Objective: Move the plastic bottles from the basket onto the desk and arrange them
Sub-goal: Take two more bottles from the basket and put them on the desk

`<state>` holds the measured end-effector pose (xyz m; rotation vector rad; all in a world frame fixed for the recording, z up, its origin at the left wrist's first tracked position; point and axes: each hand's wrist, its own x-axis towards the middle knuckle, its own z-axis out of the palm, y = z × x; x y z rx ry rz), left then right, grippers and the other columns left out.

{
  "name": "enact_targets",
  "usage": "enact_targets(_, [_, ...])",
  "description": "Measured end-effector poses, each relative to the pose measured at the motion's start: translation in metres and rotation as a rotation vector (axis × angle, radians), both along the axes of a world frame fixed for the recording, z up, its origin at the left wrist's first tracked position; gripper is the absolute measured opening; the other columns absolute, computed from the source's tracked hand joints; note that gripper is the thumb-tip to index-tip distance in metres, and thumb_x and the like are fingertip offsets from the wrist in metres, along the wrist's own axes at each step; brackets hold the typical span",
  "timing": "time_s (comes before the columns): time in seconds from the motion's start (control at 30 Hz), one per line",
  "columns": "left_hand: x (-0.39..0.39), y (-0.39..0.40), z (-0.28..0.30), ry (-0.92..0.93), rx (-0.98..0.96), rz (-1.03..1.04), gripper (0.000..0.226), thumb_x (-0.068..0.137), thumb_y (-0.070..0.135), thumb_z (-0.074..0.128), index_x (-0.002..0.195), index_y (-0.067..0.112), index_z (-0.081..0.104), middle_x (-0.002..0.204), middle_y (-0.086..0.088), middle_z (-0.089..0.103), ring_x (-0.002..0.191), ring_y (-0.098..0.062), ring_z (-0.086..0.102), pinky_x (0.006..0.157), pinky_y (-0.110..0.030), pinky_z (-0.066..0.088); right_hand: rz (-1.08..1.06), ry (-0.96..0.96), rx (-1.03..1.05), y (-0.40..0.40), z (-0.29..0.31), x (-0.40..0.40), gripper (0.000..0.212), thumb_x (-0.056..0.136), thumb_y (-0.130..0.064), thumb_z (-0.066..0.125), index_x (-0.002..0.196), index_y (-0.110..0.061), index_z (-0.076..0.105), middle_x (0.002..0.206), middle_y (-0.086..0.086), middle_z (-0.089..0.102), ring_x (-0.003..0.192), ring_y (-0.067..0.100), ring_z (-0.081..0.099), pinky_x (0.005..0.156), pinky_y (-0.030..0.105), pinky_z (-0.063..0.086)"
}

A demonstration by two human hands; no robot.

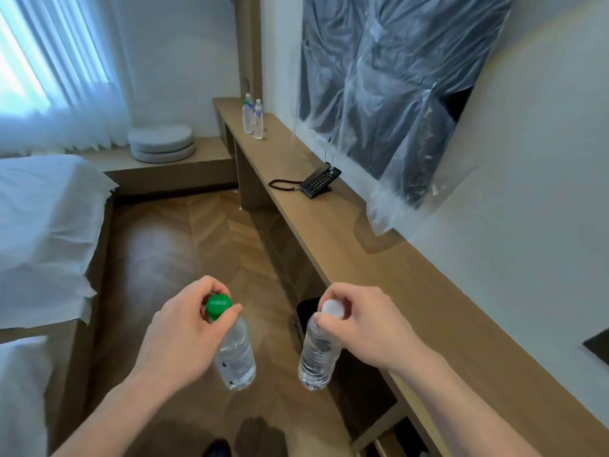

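My left hand (184, 328) pinches the neck of a clear plastic bottle with a green cap (235, 354), which hangs above the wooden floor. My right hand (362, 324) pinches the neck of a second clear bottle with a white cap (318, 354), hanging beside the first. Both bottles are left of the long wooden desk (346, 232), below its top. Two more clear bottles (252, 118) stand upright together at the desk's far end. A dark container (304, 311), possibly the basket, shows partly behind the white-capped bottle under the desk edge.
A black telephone (318, 183) with a coiled cord sits mid-desk. A dark panel covered in plastic sheeting (395, 84) hangs on the wall above. A white bed (43, 225) is at left, round cushions (161, 143) on a low bench beyond.
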<state>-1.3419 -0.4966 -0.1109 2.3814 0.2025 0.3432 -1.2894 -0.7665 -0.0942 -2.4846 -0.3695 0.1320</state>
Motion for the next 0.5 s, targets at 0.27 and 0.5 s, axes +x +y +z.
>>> enact_targets(0.27, [0.132, 0.098, -0.003, -0.005, 0.039, -0.015, 0.022, 0.086, 0.045, 0.077, 0.088, 0.034, 0.057, 0.083, 0.021, 0.063, 0.07, -0.006, 0.058, 0.064, -0.032, 0.049, -0.015, -0.014, 0.001, 0.095, -0.003, 0.123, 0.021, 0.086, -0.053, 0.071, 0.087, -0.032, 0.068, 0.084, -0.021, 0.07, 0.08, 0.006, 0.064, 0.066, 0.033, 0.054])
enact_targets(0.5, [0.244, 0.164, 0.01, -0.018, 0.111, -0.097, 0.022, 0.089, 0.047, 0.074, 0.089, 0.036, 0.055, 0.086, 0.021, 0.062, 0.079, -0.004, 0.059, 0.064, -0.023, 0.042, -0.075, -0.01, 0.053, 0.157, -0.001, 0.216, 0.017, 0.09, -0.054, 0.071, 0.088, -0.037, 0.069, 0.088, -0.023, 0.071, 0.084, 0.003, 0.067, 0.066, 0.032, 0.059])
